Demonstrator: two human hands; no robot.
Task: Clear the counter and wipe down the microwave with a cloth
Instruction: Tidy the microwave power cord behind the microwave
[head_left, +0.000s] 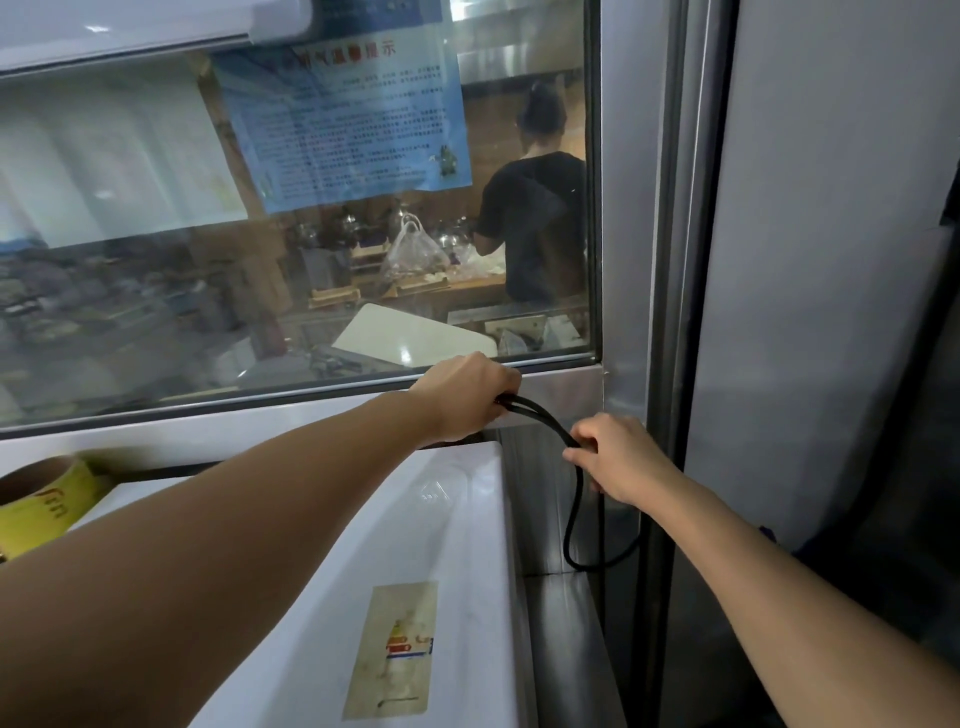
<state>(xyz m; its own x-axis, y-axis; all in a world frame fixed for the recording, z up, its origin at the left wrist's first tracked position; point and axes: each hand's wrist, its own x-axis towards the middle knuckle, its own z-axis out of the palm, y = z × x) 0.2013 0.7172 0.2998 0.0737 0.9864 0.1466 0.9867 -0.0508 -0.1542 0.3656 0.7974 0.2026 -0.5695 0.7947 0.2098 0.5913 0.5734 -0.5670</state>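
Microwave is sitting low in front of the window, white top upward. Left hand and right hand are both gripping its black cord, seemingly bundling it aside; wiping calls for a cloth, none visible.

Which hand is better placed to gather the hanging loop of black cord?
Probably the right hand: it pinches the black cord just above the loop. The left hand grips the strands higher up.
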